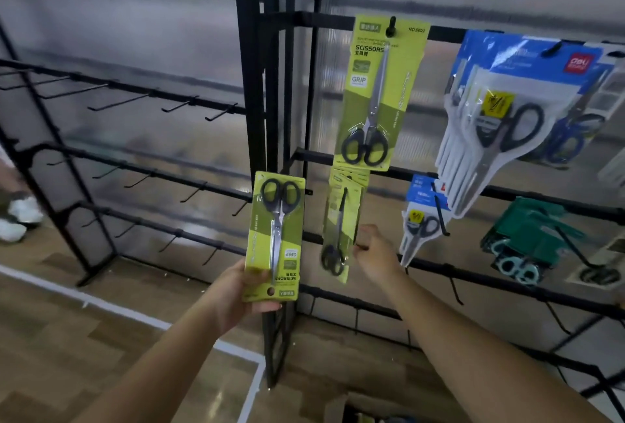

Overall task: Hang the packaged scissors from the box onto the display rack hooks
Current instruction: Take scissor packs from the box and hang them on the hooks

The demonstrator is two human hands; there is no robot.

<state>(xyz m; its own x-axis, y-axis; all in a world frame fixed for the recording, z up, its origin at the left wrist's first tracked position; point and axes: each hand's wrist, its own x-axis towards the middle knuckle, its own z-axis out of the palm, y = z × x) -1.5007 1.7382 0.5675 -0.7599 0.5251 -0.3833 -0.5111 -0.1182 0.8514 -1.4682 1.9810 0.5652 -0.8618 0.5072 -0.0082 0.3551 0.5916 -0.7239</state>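
Note:
My left hand (236, 290) grips a green scissors pack (276, 236) by its lower end, held upside down in front of the black rack post (248, 84). My right hand (373, 257) reaches to the rack, fingers curled at the edge of a stack of green scissors packs (340, 226) hanging on a middle-row hook; whether it pinches them is unclear. Another green pack (377, 91) hangs from a top-row hook. The cardboard box (338, 410) shows only as a corner at the bottom edge.
White-and-blue scissors packs (500, 118) hang top right, a smaller set (421, 219) below them, and teal packs (531, 240) lie further right. The left rack section (135, 101) carries several bare hooks. Someone's white shoes (20, 216) stand on the wooden floor at far left.

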